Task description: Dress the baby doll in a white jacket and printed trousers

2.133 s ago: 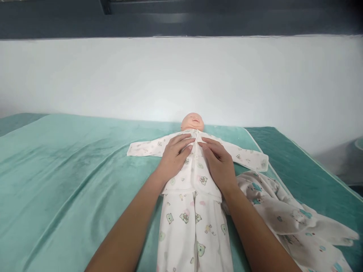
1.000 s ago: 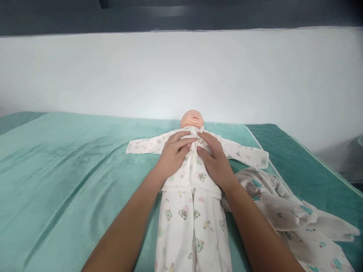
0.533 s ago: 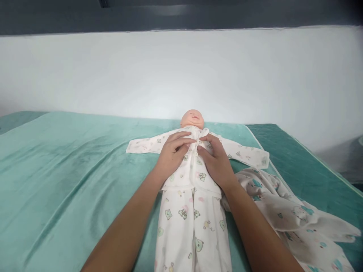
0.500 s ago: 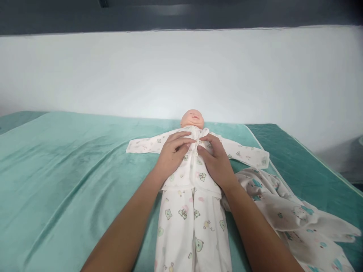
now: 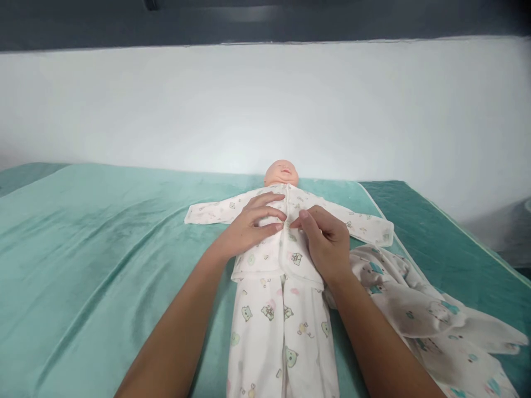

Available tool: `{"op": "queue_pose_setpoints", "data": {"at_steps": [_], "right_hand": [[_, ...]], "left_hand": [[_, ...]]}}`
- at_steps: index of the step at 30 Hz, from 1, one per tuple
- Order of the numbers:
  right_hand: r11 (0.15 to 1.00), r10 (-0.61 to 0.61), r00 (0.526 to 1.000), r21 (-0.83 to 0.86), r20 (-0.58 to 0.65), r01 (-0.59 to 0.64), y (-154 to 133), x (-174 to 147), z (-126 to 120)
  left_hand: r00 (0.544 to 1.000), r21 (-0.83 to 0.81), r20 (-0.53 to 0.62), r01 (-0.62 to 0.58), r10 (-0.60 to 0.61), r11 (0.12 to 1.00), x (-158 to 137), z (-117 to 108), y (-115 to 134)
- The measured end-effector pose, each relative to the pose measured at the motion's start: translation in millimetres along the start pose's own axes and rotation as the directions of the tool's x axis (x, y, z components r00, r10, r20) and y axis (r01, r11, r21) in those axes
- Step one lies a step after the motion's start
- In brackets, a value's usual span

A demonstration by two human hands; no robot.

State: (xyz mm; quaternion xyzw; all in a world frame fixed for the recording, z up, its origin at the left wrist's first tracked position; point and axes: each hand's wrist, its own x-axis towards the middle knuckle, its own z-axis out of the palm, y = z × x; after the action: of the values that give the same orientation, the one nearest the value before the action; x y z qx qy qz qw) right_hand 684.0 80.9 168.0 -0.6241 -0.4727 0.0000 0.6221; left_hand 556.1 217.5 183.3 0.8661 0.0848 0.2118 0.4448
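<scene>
A baby doll [image 5: 282,172] lies on its back, wearing a white printed baby shirt [image 5: 265,249] with long sleeves spread out and matching baby pants [image 5: 265,331]. My left hand [image 5: 253,224] rests on the left half of the shirt, fingers spread, index finger and thumb tips beside the front closure. On the other side my right hand [image 5: 326,237] is closed, thumb and index finger pinched at the shirt's front edge around mid-chest. The fingertips partly cover the closure, so its fasteners hardly show.
A teal blanket [image 5: 103,276] with soft wrinkles covers the bed under the doll. Another white printed garment [image 5: 423,309] lies crumpled at the right, close to my right forearm. A white wall [image 5: 166,110] rises behind the doll's head.
My right hand has drawn back down the shirt front and closed into a pinch. My left hand has slid slightly down. The shirt's collar area now lies flatter and more exposed.
</scene>
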Motion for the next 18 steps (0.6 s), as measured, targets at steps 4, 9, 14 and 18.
{"op": "queue_pose_setpoints", "data": {"at_steps": [4,9,14,18], "right_hand": [[0.997,-0.007,1.0,-0.074,-0.004,0.007,-1.3,-1.5,0.6],[0.988,0.01,0.999,-0.151,-0.033,-0.015,-0.6,-1.6,2.7],[0.988,0.005,1.0,-0.155,-0.021,-0.008,-1.3,-1.7,2.6],[0.99,0.02,0.999,-0.138,0.029,-0.016,-2.5,-1.3,2.1]], "left_hand": [[0.999,0.031,0.037,-0.013,0.012,0.999,0.5,-2.5,-3.2],[0.998,0.092,0.045,-0.038,0.034,0.995,1.3,-3.3,-3.9],[0.997,0.1,0.05,-0.069,0.064,0.993,1.9,-3.1,-6.4],[0.998,0.088,0.026,-0.065,0.063,0.994,1.6,-1.3,-6.7]]}}
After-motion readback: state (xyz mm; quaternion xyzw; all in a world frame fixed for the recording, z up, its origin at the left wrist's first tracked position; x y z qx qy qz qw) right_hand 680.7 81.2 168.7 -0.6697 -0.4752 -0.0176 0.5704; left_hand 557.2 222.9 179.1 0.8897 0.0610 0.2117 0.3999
